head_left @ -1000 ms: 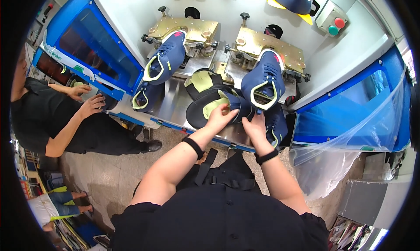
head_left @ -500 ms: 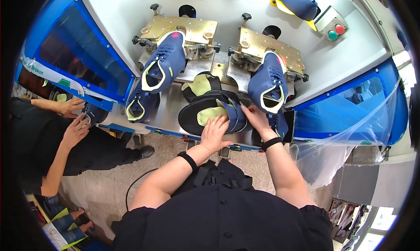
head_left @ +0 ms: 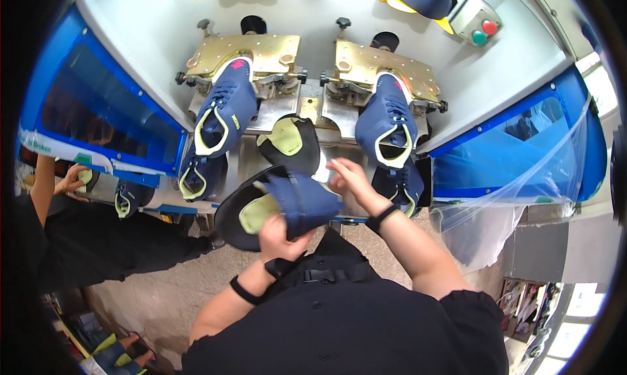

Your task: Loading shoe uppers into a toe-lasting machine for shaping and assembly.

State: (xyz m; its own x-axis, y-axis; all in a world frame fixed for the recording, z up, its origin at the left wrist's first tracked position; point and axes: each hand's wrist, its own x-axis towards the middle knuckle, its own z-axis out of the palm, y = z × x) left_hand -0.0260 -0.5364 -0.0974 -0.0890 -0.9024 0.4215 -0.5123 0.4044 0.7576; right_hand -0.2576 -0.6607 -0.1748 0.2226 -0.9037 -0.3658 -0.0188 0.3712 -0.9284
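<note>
My left hand (head_left: 281, 239) is closed on the near edge of a loose shoe upper or cap-like piece (head_left: 305, 202); its exact kind is unclear. The piece has navy fabric, a lime-green lining and a wide black rounded part, and it is tilted and slightly blurred. To its right, my right hand (head_left: 351, 181) is raised with fingers apart and holds nothing. Behind the held piece, a black and lime-green piece (head_left: 290, 143) lies on the metal bench. Two navy lace-up shoes, a left one (head_left: 225, 107) and a right one (head_left: 390, 120), point toes-first into the machine's brass-coloured plates.
More navy shoes sit below these, at left (head_left: 201, 178) and right (head_left: 403, 184). Blue windowed panels (head_left: 104, 107) flank the bay; clear plastic sheeting (head_left: 496, 225) hangs at right. A button box (head_left: 475, 23) is on the back wall. A co-worker's hand (head_left: 77, 179) shows at far left.
The navy and black piece has come off the bench toward me and left, in my left hand. My right hand has left it. The view has shifted slightly right.
</note>
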